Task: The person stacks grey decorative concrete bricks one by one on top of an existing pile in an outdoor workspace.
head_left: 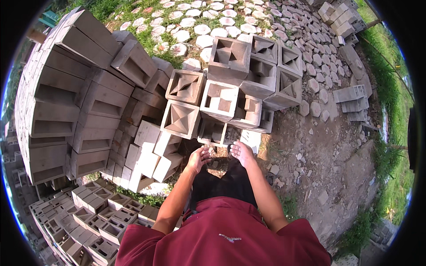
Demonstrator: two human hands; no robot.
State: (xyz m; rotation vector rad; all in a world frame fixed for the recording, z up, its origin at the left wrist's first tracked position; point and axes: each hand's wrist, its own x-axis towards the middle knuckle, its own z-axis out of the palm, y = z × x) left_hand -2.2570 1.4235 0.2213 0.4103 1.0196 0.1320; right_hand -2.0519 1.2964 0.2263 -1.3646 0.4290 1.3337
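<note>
I look down on stacks of grey decorative concrete blocks (pixel 220 101) with hollow square and pyramid-shaped openings. My left hand (pixel 199 156) and my right hand (pixel 242 152) reach forward, side by side, just below the lowest block (pixel 212 132) of the stack. Both hands hold nothing, fingers apart, palms facing each other. My left hand is nearest a pile of plain grey bricks (pixel 151 153) at its left. My red shirt and dark trousers fill the lower middle.
A tall wall of stacked hollow blocks (pixel 75 97) curves along the left. More small blocks (pixel 102 217) lie at lower left. Round paving stones (pixel 213 22) and hexagonal pavers (pixel 310 48) cover the ground behind. Bare dirt with rubble (pixel 328 164) and grass lie to the right.
</note>
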